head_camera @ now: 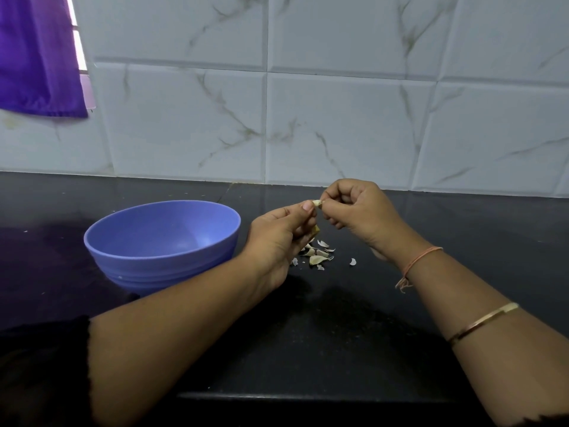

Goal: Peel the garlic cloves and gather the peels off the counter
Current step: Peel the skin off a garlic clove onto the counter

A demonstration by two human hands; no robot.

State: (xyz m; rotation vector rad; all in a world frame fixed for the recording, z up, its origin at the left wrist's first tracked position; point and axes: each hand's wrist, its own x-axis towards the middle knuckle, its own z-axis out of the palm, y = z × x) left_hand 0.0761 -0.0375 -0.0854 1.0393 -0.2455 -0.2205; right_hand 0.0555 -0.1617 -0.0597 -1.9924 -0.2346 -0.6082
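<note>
Both hands [320, 217] pinch a garlic clove [317, 203] above peels [317, 255] beside a blue bowl [160, 241].

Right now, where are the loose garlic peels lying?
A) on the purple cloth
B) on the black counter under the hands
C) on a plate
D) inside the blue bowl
B: the pale peels lie scattered on the black counter, right of the blue bowl, below the left hand and right hand, which pinch a garlic clove between them.
</note>
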